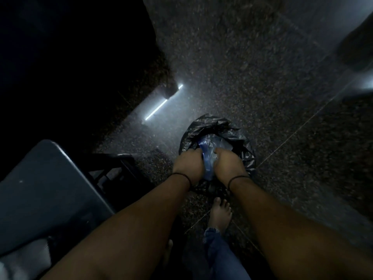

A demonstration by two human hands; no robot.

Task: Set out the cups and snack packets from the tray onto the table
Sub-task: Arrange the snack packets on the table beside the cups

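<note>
Dim room, speckled stone floor (232,67), light only from a bright strip (161,105) low on the left. Both my hands are down in a bin lined with a black bag (203,126): left hand (188,165) and right hand (228,164) side by side, fingers curled onto a crumpled blue-and-clear plastic wrapper (209,152) between them. Looks like a snack packet, too dark to confirm. No tray, cups or table visible, so I can't place the task's things beyond this wrapper. Risks, as I judge them: thin liner could snag and pull off the rim if I lift the wrapper fast; crinkly plastic could slip in a loose grip; poor light means I could grab the wrong thing. My bare foot (221,213) is just behind the bin, easy to knock it over. Dark chair seat (46,195) crowds the left, its frame (113,168) near the bin, limiting left elbow room.
</note>
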